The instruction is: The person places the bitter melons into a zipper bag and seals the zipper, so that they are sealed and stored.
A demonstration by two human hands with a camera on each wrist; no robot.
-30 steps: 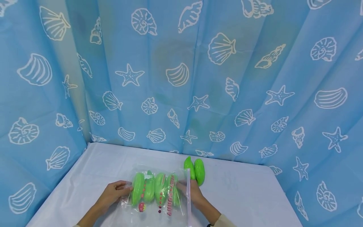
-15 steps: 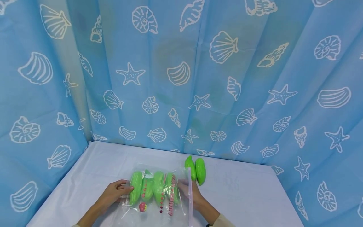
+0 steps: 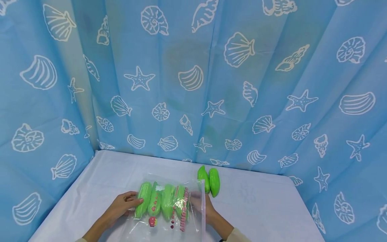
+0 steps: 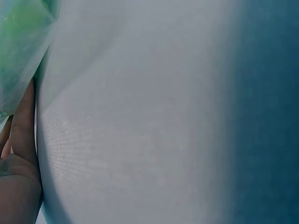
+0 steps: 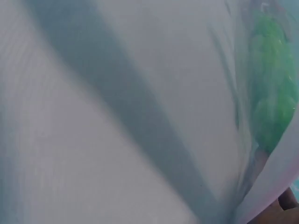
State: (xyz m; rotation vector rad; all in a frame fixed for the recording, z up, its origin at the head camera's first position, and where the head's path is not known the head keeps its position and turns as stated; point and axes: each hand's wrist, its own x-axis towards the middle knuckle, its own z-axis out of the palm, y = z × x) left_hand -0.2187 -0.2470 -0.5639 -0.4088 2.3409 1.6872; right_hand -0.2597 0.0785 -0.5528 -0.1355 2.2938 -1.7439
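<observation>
A clear plastic bag [image 3: 163, 230] with pink print lies on the white table. Several elongated bright green toy fruits or vegetables [image 3: 155, 201] sit side by side inside, leaning slightly; their exact kind is unclear. My left hand [image 3: 119, 206] pinches the bag's left end beside the leftmost green piece, thumb on top, other fingers mostly hidden below. At the bag's right end, my right hand [image 3: 208, 208] crosses the pale zip edge [image 3: 203, 215]. Its fingers show faintly through the film near the rightmost piece; whether they are inside or behind the bag, I cannot tell.
Beyond my right hand, two loose green pieces [image 3: 208, 181] lie next to each other on the white tablecloth [image 3: 257, 208]. A blue curtain [image 3: 187, 101] with white shell and starfish prints closes off the back and sides.
The green pieces inside the bag have shifted slightly left and now lean, their lower ends towards the left for the leftmost ones. Both hands stay almost in place.
</observation>
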